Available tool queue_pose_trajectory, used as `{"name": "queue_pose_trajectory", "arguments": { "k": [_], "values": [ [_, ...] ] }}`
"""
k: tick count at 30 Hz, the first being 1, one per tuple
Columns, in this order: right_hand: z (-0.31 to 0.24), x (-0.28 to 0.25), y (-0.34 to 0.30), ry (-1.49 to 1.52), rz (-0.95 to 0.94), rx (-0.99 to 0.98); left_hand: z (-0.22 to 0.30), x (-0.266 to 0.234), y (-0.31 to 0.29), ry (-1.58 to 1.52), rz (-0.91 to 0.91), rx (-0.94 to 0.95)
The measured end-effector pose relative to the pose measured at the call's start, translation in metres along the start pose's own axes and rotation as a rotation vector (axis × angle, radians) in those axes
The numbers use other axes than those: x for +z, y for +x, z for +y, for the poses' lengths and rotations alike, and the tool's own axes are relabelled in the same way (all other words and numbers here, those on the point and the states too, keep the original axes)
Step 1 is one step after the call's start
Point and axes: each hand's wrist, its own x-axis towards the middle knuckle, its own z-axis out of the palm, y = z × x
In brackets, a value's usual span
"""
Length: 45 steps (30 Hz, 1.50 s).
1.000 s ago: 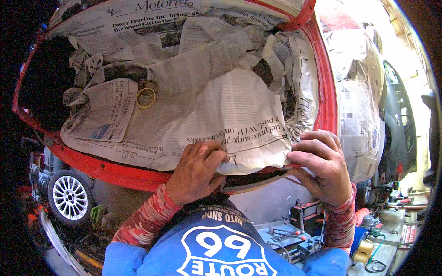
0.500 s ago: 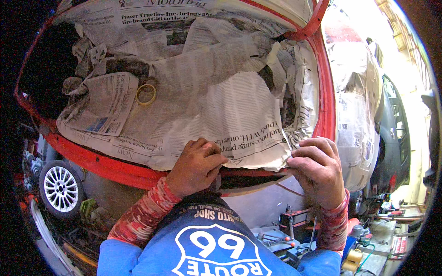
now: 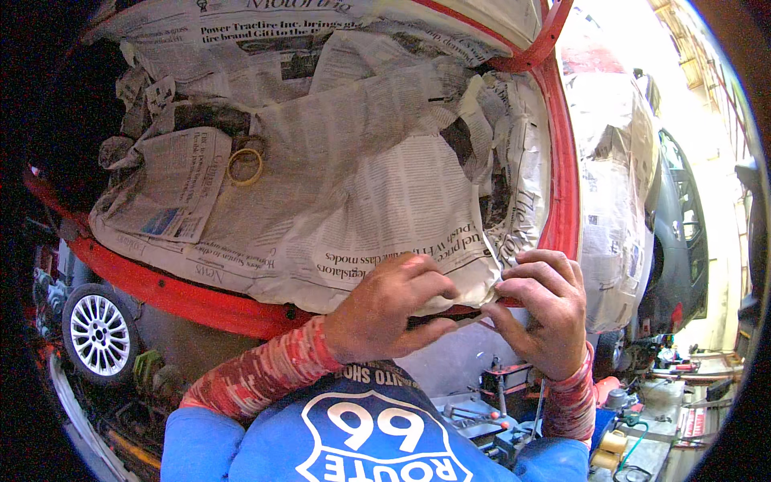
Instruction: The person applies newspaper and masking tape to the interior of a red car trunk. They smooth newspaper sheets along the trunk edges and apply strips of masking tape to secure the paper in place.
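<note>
Sheets of newspaper (image 3: 385, 193) line the opening of a red car body, along whose near edge runs a red painted rim (image 3: 201, 305). My right hand (image 3: 546, 309) pinches the near right corner of the newspaper between thumb and fingers. Just left of it, my left hand (image 3: 385, 309) is at the sheet's near edge, thumb and forefinger apart with a gap between them. On the paper at the left lies a roll of masking tape (image 3: 259, 167), beside a folded newspaper piece (image 3: 181, 181).
To the right stands another paper-covered car part (image 3: 610, 201), with a dark car (image 3: 679, 233) beyond it. An alloy wheel (image 3: 100, 329) is at the lower left. Tools (image 3: 482, 418) and a yellowish tape roll (image 3: 612, 443) lie at the lower right.
My left hand has moved right along the paper's near edge, toward my right hand, and its thumb and forefinger have parted. My right hand stays at the corner, slightly lower.
</note>
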Motion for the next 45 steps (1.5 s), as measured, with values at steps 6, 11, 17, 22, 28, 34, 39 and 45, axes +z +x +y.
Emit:
{"name": "queue_pose_trajectory", "arguments": {
  "k": [6, 11, 17, 22, 28, 34, 39, 45],
  "values": [
    [-0.006, 0.001, 0.0, -0.024, -0.001, 0.08, 0.002, 0.001, 0.015, 0.096, -0.032, 0.105],
    [-0.009, 0.001, 0.001, -0.034, -0.004, 0.039, -0.01, -0.006, 0.007, 0.1, -0.15, 0.072],
    [-0.018, 0.003, 0.001, -0.047, -0.022, 0.128, -0.017, -0.004, 0.01, 0.163, -0.045, 0.107],
    [-0.017, 0.005, 0.002, -0.051, -0.007, 0.13, -0.003, 0.008, 0.014, 0.122, 0.069, 0.113],
    [-0.017, 0.007, 0.001, -0.022, 0.013, 0.147, -0.006, 0.019, 0.026, 0.02, 0.079, 0.077],
    [-0.013, -0.001, 0.002, -0.013, -0.043, 0.1, 0.001, 0.024, 0.034, 0.014, 0.059, 0.035],
    [-0.008, -0.009, 0.001, 0.026, -0.1, 0.104, 0.006, 0.024, 0.039, 0.185, 0.093, 0.077],
    [-0.004, -0.008, 0.0, 0.014, -0.103, 0.059, -0.001, 0.018, 0.04, 0.146, 0.134, 0.126]
  ]
}}
